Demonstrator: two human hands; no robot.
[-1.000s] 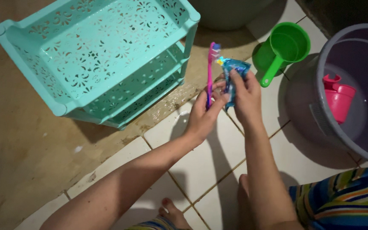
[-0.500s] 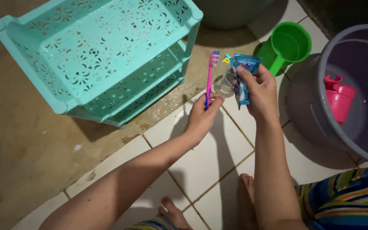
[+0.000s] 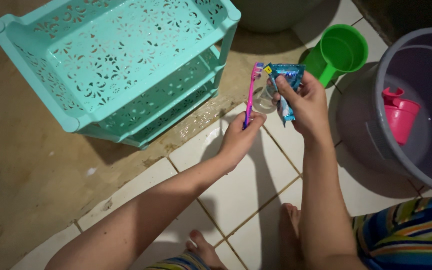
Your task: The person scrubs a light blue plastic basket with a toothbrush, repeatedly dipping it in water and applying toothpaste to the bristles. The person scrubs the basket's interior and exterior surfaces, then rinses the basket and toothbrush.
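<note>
On a tiled bathroom floor (image 3: 246, 185), mid-frame, I see the left hand (image 3: 240, 137) gripping a pink toothbrush (image 3: 250, 92) upright beside the blue toothpaste tube (image 3: 284, 85) clutched in the right hand (image 3: 306, 107), teal rack (image 3: 111, 65) upper left.

Floor: white tiles (image 3: 246, 185) with brown grout, wet, stained concrete (image 3: 21, 165) at 9 o'clock. Teal three-tier perforated rack (image 3: 111, 65) at 11 o'clock. Green dipper (image 3: 338, 52) at 1 o'clock. Grey bucket (image 3: 376, 130) holding pink scoop (image 3: 400, 117) at 3 o'clock. Lighting dim.
</note>
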